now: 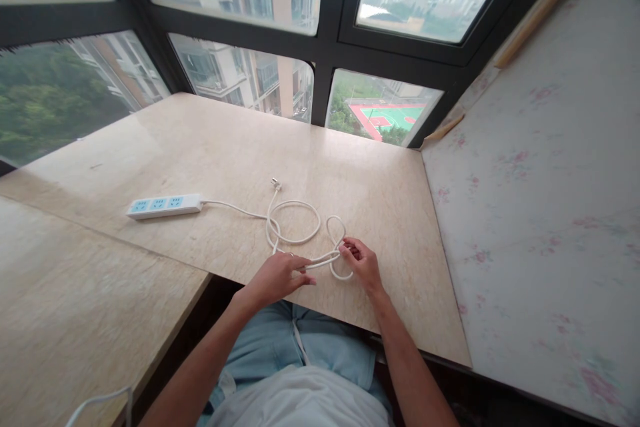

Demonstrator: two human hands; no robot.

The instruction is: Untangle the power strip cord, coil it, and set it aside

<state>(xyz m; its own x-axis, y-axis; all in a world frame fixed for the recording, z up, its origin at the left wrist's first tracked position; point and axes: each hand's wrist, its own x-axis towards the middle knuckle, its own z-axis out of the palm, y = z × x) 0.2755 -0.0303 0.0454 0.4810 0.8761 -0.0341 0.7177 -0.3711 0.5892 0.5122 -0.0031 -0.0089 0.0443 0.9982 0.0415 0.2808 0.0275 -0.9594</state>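
A white power strip (167, 207) with light-blue socket faces lies on the left of the stone-look counter. From its right end a white cord (295, 241) runs across the counter in loose loops. The cord's plug (276, 183) rests behind the loops. My left hand (283, 276) is around the cord near the counter's front edge, thumb below and fingers over it. Further right, my right hand (361, 260) pinches the cord with curled fingers, where it forms a small loop. Part of the cord is hidden behind both hands.
Dark-framed windows (330, 50) close off the back of the counter (225, 147). A wallpapered wall (530, 213) stands along the right side. At lower left another white cable (100, 399) lies on the nearer counter section. A dark gap opens below the front edge.
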